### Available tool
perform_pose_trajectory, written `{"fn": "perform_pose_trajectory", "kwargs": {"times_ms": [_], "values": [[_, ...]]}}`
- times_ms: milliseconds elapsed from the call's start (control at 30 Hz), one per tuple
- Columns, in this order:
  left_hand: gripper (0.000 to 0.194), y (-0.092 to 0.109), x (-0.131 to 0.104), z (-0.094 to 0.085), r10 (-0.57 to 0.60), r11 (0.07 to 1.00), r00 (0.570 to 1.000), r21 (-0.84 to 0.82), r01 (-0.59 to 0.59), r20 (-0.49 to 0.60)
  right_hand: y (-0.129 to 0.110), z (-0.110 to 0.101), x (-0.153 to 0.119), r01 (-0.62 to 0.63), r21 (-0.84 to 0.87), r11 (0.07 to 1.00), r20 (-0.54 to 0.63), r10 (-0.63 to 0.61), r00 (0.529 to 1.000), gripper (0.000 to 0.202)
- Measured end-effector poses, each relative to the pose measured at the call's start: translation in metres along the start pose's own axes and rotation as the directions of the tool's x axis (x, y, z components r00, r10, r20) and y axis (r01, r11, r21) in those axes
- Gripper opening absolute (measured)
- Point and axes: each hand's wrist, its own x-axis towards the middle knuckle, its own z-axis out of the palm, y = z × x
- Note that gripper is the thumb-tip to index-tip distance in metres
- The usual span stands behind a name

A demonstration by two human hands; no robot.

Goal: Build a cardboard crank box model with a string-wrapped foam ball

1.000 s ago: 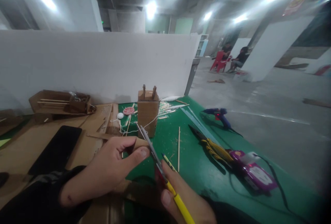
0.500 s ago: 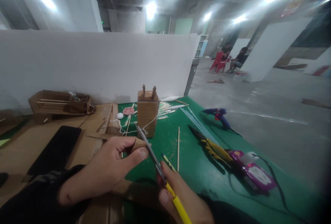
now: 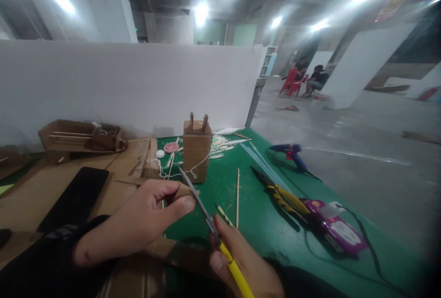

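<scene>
My left hand (image 3: pixel 144 215) pinches a small strip of brown cardboard (image 3: pixel 183 191) between thumb and fingers. My right hand (image 3: pixel 237 254) grips yellow-handled scissors (image 3: pixel 196 197); their metal blades point up and away, crossing the strip's right end. The loops of the handle are mostly hidden or out of frame. Just beyond the hands stands an upright cardboard box (image 3: pixel 196 155) with two small posts on top. White string (image 3: pixel 195 172) runs around its lower part. Near my right fingers lie a patterned pencil-like stick (image 3: pixel 223 215) and a thin wooden stick (image 3: pixel 237 197).
Right on the green table (image 3: pixel 275 247) lie yellow-handled pliers (image 3: pixel 285 201), a purple device (image 3: pixel 336 227) with a cord, and a blue glue gun (image 3: pixel 291 153). Left are cardboard sheets (image 3: pixel 124 169), a black phone-like slab (image 3: pixel 74 199) and a cardboard model (image 3: pixel 82 137). A white partition (image 3: pixel 131 87) stands behind.
Both hands have shifted slightly left, with the scissors blades and cardboard strip moving along. The things on the table have stayed put.
</scene>
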Motion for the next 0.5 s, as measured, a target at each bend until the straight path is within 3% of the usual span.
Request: {"fn": "perform_pose_trajectory", "kwargs": {"times_ms": [300,500], "values": [[0.029,0.002,-0.002,-0.011,-0.044,0.995,0.997,0.098,0.037,0.067,-0.006,-0.002,0.003,-0.001,-0.049,0.999,0.022,0.002,1.000,0.076],[0.032,-0.003,-0.003,-0.017,-0.058,0.986,0.992,0.162,0.040,0.112,-0.007,-0.001,0.004,0.035,-0.014,0.999,0.020,-0.034,0.999,0.062]]}}
